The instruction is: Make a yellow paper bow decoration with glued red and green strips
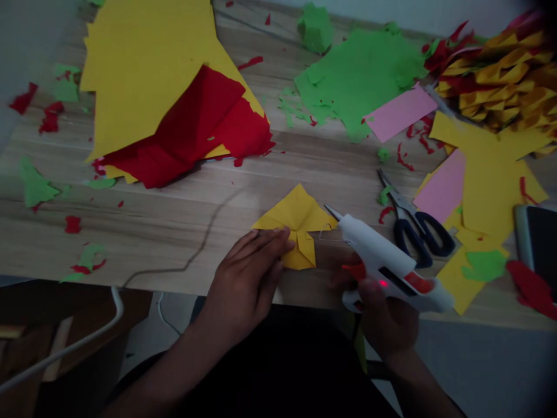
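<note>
A small folded piece of yellow paper (298,212) lies near the front edge of the table, creases running out from its middle. My left hand (252,270) rests flat on its lower left part, fingers stretched out and covering some of it. In my right hand (385,319) is a white hot glue gun (376,247) with an orange trigger and a lit red light. Its metal nozzle points up and left, close to the paper's right corner. My fingers wrap round the handle and hide part of it.
Dark-handled scissors (422,229) lie right of the glue gun. Yellow sheets (148,69) with red paper (191,128) on top spread at upper left. Green paper (361,75), pink strips (402,113) and a crumpled yellow-red paper bundle (500,75) are behind. A dark device (539,244) sits at right.
</note>
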Motion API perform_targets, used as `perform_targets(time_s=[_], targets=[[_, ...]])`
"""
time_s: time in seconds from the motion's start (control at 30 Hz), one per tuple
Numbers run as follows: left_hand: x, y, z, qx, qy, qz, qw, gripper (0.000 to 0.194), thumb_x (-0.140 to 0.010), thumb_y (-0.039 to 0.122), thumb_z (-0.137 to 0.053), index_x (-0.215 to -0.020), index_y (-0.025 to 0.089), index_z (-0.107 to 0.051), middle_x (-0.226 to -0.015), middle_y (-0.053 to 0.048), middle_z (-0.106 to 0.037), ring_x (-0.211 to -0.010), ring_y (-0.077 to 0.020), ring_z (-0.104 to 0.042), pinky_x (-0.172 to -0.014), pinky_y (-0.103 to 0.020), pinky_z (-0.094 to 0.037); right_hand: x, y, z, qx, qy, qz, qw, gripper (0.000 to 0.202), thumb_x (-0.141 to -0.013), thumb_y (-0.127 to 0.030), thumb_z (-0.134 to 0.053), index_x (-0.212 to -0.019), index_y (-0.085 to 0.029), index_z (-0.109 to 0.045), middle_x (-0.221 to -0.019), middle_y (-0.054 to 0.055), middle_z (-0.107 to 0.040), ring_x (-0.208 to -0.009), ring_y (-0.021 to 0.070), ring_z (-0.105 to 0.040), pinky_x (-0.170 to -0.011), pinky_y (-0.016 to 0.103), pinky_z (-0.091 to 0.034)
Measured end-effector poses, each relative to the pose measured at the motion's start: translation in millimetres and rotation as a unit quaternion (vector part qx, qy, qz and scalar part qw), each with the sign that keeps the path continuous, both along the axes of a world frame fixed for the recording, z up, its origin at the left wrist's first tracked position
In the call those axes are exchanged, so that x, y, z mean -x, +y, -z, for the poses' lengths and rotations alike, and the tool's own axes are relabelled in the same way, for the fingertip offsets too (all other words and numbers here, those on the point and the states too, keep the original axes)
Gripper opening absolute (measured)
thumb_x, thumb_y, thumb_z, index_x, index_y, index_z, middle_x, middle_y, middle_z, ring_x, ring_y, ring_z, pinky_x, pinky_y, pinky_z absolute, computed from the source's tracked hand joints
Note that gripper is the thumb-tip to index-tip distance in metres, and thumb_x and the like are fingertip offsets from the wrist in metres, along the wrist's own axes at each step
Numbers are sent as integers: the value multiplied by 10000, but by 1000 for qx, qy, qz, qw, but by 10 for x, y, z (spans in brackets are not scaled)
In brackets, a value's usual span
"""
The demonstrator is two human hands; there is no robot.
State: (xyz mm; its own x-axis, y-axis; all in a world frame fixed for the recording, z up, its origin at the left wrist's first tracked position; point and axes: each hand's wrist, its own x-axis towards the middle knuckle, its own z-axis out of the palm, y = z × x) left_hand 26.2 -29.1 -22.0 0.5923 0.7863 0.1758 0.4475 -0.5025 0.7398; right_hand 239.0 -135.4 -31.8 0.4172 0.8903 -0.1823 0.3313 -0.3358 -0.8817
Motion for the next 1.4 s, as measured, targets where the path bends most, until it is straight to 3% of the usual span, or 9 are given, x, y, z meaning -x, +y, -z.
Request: perform_targets(time_s=[0.13,0.23,0.3,0.43,0.57,0.83,1.07,1.17,1.4], targets=[[-31,2,-44,96,-105,-97,985,267,-908,152,-629,-1139,269,-693,-1172,-24,-745,-1101,-192,-689,-1045,-385,-507,73,45,-78,-8,-4,15,1000,414,-941,-562,-506,-778,-250,-723,-919,57,-768,-902,257,-679,-854,431,-518],[-46,49,-110,220,-211,-205,930,53,-865,215,-713,-894,248,-743,-1045,-21,-758,-1004,-181,-701,-936,-341,-561,96,60,-104,-8,-16,5,1000,436,-947,-563,-502,-729,-258,-724,-848,45,-757,-851,244,-677,-837,414,-529],[-32,104,-156,316,-265,-243,878,55,-839,259,-749,-883,233,-767,-1015,-36,-756,-931,-168,-702,-867,-312,-577,91,57,-96,-13,-20,4,1000,414,-942,-552,-523,-732,-260,-727,-799,39,-741,-792,230,-668,-773,385,-538],[38,197,-210,464,-352,-246,775,176,-813,324,-778,-952,217,-791,-989,-57,-751,-782,-132,-682,-703,-240,-571,69,44,-62,-18,-29,20,999,401,-939,-541,-535,-742,-248,-726,-772,37,-722,-741,212,-646,-685,350,-520],[86,206,-207,518,-389,-234,725,159,-788,334,-804,-909,232,-793,-995,-46,-745,-766,-121,-677,-665,-212,-565,72,40,-61,-14,-40,12,999,431,-933,-551,-534,-710,-241,-732,-803,43,-729,-701,197,-637,-654,345,-517],[103,168,-197,525,-403,-233,712,230,-709,363,-864,-752,181,-732,-764,-9,-674,-629,-82,-572,-590,-204,-503,60,54,-47,-24,-52,6,998,472,-932,-581,-523,-697,-231,-735,-811,59,-735,-794,225,-667,-754,398,-525],[107,153,-202,456,-391,-204,773,351,-696,411,-862,-621,161,-627,-610,23,-539,-569,-75,-450,-541,-222,-383,33,54,-21,-39,-69,-16,997,421,-946,-507,-526,-711,-232,-741,-788,52,-732,-760,216,-666,-685,362,-526],[128,169,-215,440,-399,-212,776,381,-704,398,-854,-584,161,-581,-581,35,-506,-553,-69,-436,-532,-219,-374,60,67,-47,-44,-68,-17,997,429,-941,-504,-528,-691,-227,-739,-768,49,-722,-701,199,-647,-628,340,-519],[171,251,-266,418,-425,-282,752,239,-674,332,-888,-733,189,-706,-762,23,-707,-544,-31,-506,-510,-165,-443,41,47,-15,-46,-51,-8,998,359,-920,-459,-571,-705,-230,-744,-755,38,-728,-661,179,-629,-587,315,-500]])
